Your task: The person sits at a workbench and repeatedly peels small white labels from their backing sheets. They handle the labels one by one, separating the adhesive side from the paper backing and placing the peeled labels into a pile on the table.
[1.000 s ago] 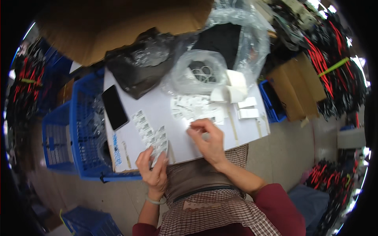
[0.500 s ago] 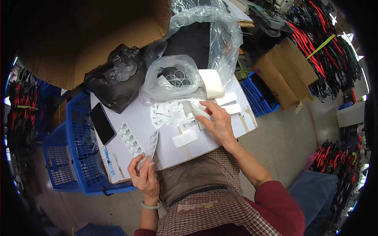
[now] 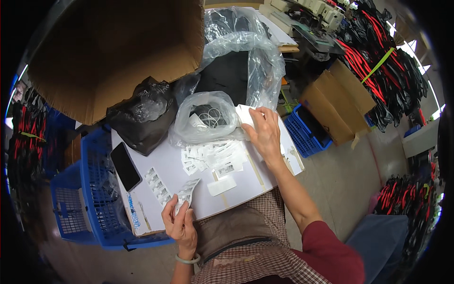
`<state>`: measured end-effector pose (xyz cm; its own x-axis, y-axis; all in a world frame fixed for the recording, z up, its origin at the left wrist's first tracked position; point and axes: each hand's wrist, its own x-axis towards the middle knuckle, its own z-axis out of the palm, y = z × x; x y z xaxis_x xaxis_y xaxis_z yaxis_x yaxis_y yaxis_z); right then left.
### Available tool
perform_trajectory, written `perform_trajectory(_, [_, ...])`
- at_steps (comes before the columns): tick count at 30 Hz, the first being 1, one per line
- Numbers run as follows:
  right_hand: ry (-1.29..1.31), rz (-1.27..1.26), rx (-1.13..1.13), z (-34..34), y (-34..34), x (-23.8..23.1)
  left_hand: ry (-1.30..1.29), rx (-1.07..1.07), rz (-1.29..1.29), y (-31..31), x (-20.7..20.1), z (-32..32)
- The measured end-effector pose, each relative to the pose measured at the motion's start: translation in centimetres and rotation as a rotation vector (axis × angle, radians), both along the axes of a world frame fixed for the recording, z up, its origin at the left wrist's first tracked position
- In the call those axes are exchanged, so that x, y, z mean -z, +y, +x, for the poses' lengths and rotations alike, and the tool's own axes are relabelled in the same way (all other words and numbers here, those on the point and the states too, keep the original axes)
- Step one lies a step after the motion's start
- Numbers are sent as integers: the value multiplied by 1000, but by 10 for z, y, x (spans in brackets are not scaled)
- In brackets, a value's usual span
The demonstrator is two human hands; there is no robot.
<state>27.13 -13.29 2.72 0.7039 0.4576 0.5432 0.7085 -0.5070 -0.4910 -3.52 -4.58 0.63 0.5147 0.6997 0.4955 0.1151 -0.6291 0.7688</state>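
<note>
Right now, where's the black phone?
In the head view, the black phone lies on the left side of the white tabletop, beside a blue basket and below the black bag.

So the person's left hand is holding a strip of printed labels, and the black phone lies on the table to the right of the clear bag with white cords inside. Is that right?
Not quite: the head view shows the black phone to the left of the clear bag, on the table. The left hand does hold a strip of printed labels.
</note>
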Motion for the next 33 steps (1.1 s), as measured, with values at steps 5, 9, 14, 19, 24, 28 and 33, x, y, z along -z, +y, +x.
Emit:
perform_trajectory(5, [-46, 1, -58, 1, -2, 3, -2, 79, 44, -3, -5, 3])
perform_trajectory(9, [-81, 88, -122, 9, 5, 18, 0, 115, 36, -4, -4, 5])
perform_trajectory(14, [-104, 121, -53, 11, 11, 16, -27, 133, 61, -6, -7, 7])
perform_trajectory(19, [-26, 27, -142, 22, 16, 19, -24, 151, 61, -8, -8, 12])
perform_trajectory(24, [105, 142, -211, 39, 14, 18, -52, 150, 72, -9, -5, 17])
perform_trajectory(28, [74, 33, -300, 51, 14, 26, -23, 127, 139, -8, -6, 15])
perform_trajectory(33, [-3, 244, -172, 2, -1, -12, -96, 156, 202, -12, -19, 23])
